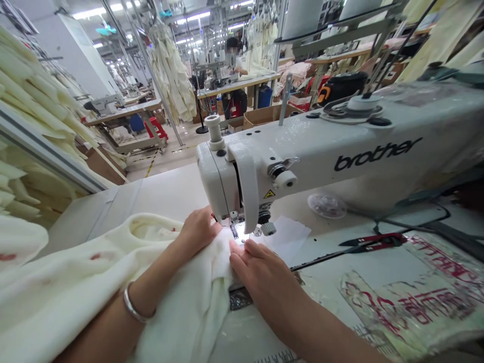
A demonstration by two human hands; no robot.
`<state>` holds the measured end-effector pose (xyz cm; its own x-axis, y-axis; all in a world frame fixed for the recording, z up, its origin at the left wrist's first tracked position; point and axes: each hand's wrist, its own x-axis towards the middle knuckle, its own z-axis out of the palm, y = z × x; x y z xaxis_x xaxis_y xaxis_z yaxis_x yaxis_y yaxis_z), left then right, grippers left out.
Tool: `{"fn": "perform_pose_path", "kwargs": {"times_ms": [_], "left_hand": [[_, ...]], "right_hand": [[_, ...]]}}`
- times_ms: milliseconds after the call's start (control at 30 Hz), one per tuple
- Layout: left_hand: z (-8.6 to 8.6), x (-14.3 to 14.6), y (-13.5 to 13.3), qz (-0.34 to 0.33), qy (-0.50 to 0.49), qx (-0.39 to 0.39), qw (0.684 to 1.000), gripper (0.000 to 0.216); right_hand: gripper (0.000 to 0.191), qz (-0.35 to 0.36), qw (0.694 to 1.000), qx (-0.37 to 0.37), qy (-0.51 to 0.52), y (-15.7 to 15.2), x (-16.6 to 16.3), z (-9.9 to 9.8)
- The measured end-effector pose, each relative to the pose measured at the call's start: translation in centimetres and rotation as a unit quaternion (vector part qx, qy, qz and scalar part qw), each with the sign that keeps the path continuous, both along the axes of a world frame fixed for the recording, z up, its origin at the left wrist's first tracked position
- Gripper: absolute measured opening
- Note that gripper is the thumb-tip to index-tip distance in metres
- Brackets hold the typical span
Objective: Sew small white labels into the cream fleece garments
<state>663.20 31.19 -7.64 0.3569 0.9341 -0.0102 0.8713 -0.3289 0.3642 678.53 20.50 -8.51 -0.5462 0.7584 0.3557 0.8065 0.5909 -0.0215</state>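
Observation:
A cream-coloured piece of cloth (109, 257) with a few reddish marks spreads over the left of the table and runs up to the needle of a white sewing machine (302, 151). My left hand (198, 231) is closed on the cloth just left of the presser foot (235, 231), its fingertips partly hidden by the machine head. Close in front of the foot, my right hand (260, 267) pinches the cloth's edge with thumb and fingers together. The lamp lights the needle plate brightly, so the stitching there cannot be made out.
Red-and-black thread snips (374, 243) lie right of my right hand, near a clear round plastic disc (327, 205) and white paper (293, 234). A printed plastic sheet (416, 302) covers the table's right front. Cream garments (34, 85) hang at left. A person (232, 60) sits farther back.

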Motion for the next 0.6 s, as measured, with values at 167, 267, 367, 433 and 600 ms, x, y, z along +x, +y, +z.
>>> {"fn": "perform_pose_path", "kwargs": {"times_ms": [167, 267, 367, 433, 600], "left_hand": [[0.0, 0.1, 0.1, 0.022, 0.018, 0.017, 0.999, 0.013], [2.9, -1.3, -1.4, 0.045, 0.03, 0.035, 0.998, 0.01], [8.1, -3.2, -6.3, 0.061, -0.012, 0.021, 0.998, 0.023], [11.1, -3.9, -10.7, 0.054, -0.115, -0.048, 0.991, 0.034], [12.8, -3.9, -18.2, 0.077, -0.218, -0.103, 0.967, 0.026]], "right_hand": [[0.027, -0.003, 0.999, 0.005, 0.04, -0.1, 0.0, -0.5], [0.034, -0.003, 0.996, 0.019, 0.088, -1.0, -0.3, 0.5], [0.036, 0.043, 0.978, 0.06, 0.198, -3.6, -1.9, 2.5], [0.037, 0.083, 0.95, 0.1, 0.283, -5.5, -3.2, 3.7], [0.011, 0.067, 0.891, -0.002, 0.45, -8.2, -3.6, 5.6]]}}
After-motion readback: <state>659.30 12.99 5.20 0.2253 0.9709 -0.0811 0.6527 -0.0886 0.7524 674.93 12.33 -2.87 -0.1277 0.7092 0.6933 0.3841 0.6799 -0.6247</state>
